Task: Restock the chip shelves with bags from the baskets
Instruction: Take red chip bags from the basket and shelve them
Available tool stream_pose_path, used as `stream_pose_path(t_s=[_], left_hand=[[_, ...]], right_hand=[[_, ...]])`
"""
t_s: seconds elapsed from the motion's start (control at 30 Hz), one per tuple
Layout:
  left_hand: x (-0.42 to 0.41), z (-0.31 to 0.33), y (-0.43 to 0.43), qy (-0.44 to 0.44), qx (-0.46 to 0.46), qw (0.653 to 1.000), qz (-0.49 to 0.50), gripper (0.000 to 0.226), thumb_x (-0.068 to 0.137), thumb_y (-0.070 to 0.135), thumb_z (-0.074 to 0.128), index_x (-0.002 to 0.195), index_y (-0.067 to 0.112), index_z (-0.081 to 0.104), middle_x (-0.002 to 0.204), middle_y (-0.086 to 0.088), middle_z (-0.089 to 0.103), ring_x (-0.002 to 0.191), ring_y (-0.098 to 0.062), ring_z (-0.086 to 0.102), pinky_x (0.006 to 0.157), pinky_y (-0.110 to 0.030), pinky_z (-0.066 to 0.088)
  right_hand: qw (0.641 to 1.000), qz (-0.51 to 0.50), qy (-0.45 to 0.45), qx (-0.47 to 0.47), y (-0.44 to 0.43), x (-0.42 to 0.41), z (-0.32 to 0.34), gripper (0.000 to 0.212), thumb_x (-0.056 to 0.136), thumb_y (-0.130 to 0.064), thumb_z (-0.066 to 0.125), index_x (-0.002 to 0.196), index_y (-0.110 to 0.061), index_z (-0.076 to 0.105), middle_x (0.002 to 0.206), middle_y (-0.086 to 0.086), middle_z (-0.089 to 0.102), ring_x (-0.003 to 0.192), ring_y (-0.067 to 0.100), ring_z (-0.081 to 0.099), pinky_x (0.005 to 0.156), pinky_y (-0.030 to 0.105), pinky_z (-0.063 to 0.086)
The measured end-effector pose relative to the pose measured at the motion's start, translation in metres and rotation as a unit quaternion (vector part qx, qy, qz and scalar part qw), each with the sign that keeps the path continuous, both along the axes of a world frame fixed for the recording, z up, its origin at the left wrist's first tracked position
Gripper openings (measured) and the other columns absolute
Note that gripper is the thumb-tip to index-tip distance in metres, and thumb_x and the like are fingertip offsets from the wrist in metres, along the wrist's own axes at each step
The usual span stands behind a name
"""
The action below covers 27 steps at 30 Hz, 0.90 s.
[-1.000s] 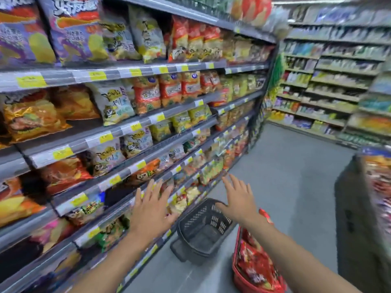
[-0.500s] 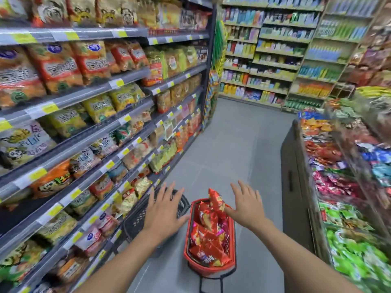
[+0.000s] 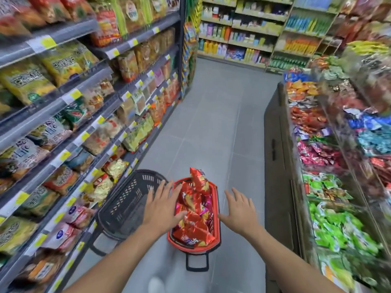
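Hands [image 3: 162, 206] now nearer red basket [image 3: 216, 210]

The one head-worn camera is looking forward and down along the aisle floor [image 3: 211, 123]. It is sitting close above the red basket [image 3: 215, 208], with chip shelves [image 3: 63, 98] running along its left.

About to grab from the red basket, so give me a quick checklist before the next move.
1. Left hand free: ok, open, fingers spread, nothing held.
2. Right hand free: ok, open, empty.
3. Red basket stocked: ok, heaped with red bags.
4. Hands lined up: ok, one over each side of the red basket.
5. Black basket contents: cannot tell fully; the part visible looks empty.
6. Shelf gap for a bag: cannot tell, the view is blurred.
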<state>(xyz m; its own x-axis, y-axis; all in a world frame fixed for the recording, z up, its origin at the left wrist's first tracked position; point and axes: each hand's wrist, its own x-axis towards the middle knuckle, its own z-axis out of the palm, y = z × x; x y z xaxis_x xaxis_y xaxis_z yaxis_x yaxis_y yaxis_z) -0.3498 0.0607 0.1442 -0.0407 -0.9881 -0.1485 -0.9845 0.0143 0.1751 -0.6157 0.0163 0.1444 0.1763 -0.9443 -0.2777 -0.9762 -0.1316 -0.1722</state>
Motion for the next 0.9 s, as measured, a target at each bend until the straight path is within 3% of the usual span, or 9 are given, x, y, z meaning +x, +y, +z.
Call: stream_pose_path(t_s=[0.2,0.47,0.6,0.8,0.9], left_hand=[[0.017,-0.045,-0.045,0.022,0.027,0.999,-0.018,0.096,0.091,0.075,0.051,0.166,0.031,0.011,0.175,-0.005,0.007,0.162,-0.028,0.001,0.128,-0.058,0.004],[0.023,-0.092,-0.089,0.016,0.102,0.993,-0.051,0.094,0.095,0.07,0.052,0.165,0.035,0.0,0.175,-0.003,0.0,0.161,-0.027,-0.005,0.128,-0.057,0.001],[0.025,-0.125,-0.097,0.023,0.127,0.99,-0.049,0.09,0.095,0.059,0.059,0.165,0.034,0.008,0.175,-0.004,0.005,0.161,-0.028,0.0,0.129,-0.058,0.004],[0.022,-0.191,-0.1,0.035,0.192,0.981,-0.016,0.09,0.095,0.053,0.064,0.165,0.032,0.011,0.174,-0.003,0.009,0.161,-0.028,0.003,0.129,-0.056,0.01],[0.019,-0.228,-0.096,0.056,0.213,0.975,0.005,0.085,0.098,0.048,0.063,0.165,0.03,0.014,0.174,-0.004,0.011,0.161,-0.029,0.003,0.129,-0.056,0.01]], right_hand=[[0.999,-0.006,0.016,0.049,-0.03,0.017,-0.037,0.092,0.085,-0.067,0.061,0.158,-0.028,0.021,0.168,0.006,0.021,0.154,0.028,0.021,0.125,0.051,0.017],[0.993,-0.002,0.021,0.117,-0.067,0.035,-0.091,0.096,0.087,-0.066,0.062,0.161,-0.028,0.013,0.169,0.006,0.019,0.154,0.028,0.022,0.126,0.053,0.015],[0.987,0.015,0.024,0.156,-0.077,0.033,-0.129,0.096,0.086,-0.07,0.061,0.16,-0.029,0.016,0.167,0.005,0.023,0.152,0.028,0.027,0.125,0.054,0.021],[0.975,0.052,0.036,0.213,-0.093,0.028,-0.196,0.089,0.089,-0.057,0.063,0.161,-0.026,0.02,0.166,0.005,0.027,0.148,0.029,0.032,0.122,0.047,0.027],[0.968,0.059,0.026,0.243,-0.096,0.032,-0.233,0.09,0.086,-0.06,0.066,0.159,-0.028,0.025,0.162,0.004,0.033,0.145,0.03,0.037,0.118,0.05,0.033]])
